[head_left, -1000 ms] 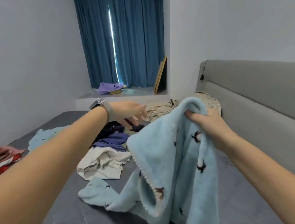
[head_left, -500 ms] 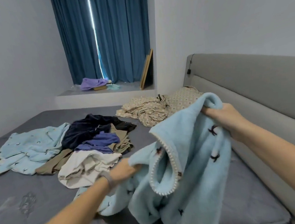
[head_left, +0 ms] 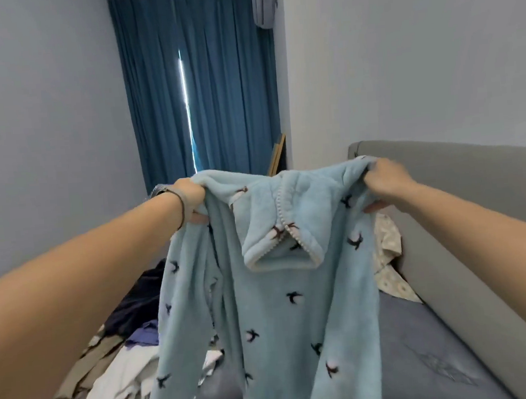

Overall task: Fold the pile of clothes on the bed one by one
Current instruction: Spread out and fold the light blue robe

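Note:
A light blue fleece top (head_left: 282, 298) with small dark bird prints hangs spread in the air in front of me, its collar flap drooping at the middle. My left hand (head_left: 191, 201) grips its left shoulder and my right hand (head_left: 386, 183) grips its right shoulder, both raised at the same height. Behind and below it on the grey bed (head_left: 423, 337) lies the pile of clothes (head_left: 131, 342): a dark navy piece, a purple one, a khaki one and a white one. The top hides most of the pile.
A grey padded headboard (head_left: 477, 214) runs along the right. A beige patterned cloth (head_left: 389, 265) lies against it. Blue curtains (head_left: 199, 87) cover the window at the back, with a wooden frame (head_left: 278, 154) leaning beside them.
My left hand came down to the top, took hold of its other shoulder and rose. Both hands now hold the top up and spread, lifted clear of the bed.

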A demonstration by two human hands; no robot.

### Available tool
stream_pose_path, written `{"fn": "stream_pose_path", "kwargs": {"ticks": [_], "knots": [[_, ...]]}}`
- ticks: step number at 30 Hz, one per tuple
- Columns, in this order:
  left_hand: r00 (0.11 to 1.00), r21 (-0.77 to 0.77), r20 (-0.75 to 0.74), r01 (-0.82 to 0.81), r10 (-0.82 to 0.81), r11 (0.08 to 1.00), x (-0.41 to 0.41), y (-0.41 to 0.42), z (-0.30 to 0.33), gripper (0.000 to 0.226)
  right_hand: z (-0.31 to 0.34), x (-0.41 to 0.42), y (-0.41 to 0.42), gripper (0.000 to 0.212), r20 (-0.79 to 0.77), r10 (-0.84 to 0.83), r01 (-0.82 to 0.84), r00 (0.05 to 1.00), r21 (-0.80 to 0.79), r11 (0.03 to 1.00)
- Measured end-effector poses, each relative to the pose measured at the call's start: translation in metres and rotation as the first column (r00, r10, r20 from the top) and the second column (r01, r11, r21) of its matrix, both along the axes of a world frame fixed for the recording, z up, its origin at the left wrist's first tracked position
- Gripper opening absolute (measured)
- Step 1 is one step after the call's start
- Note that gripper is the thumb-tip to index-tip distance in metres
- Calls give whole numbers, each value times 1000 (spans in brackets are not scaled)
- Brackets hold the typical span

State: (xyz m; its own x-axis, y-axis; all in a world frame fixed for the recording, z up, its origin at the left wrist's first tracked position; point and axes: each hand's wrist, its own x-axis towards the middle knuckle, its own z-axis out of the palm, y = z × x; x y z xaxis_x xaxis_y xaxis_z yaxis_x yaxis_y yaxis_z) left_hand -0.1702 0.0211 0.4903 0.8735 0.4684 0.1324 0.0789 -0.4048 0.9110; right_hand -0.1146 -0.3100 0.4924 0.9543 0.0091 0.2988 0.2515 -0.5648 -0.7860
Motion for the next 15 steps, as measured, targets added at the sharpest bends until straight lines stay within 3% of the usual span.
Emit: {"fn": "stream_pose_path", "kwargs": {"ticks": [1,2,4,7,9,11,13,15], "knots": [[993,-115,114,-7,20,993,12,-8,19,33,16,10,6,35,75,-37,31,997,88,996],[968,-115,250,-3,32,993,24,-14,36,35,30,17,11,37,166,-92,66,982,156,986],[856,28,516,-36,16,999,37,-21,69,31,49,27,12,41,377,-238,140,895,271,952],[759,158,649,-76,-46,985,49,-7,76,27,49,38,0,29,627,-256,51,736,326,944],[776,258,623,-89,-96,962,52,4,47,27,21,49,-13,24,644,-172,12,745,245,969],[846,394,507,-58,-164,917,54,12,-7,30,-29,59,-22,33,572,-47,-12,819,99,995],[915,510,313,66,-256,858,47,19,-82,25,-95,59,-27,39,431,59,-32,900,-70,997],[949,544,80,216,-306,811,32,26,-164,22,-181,49,-31,31,235,107,-73,966,-150,986]]}}
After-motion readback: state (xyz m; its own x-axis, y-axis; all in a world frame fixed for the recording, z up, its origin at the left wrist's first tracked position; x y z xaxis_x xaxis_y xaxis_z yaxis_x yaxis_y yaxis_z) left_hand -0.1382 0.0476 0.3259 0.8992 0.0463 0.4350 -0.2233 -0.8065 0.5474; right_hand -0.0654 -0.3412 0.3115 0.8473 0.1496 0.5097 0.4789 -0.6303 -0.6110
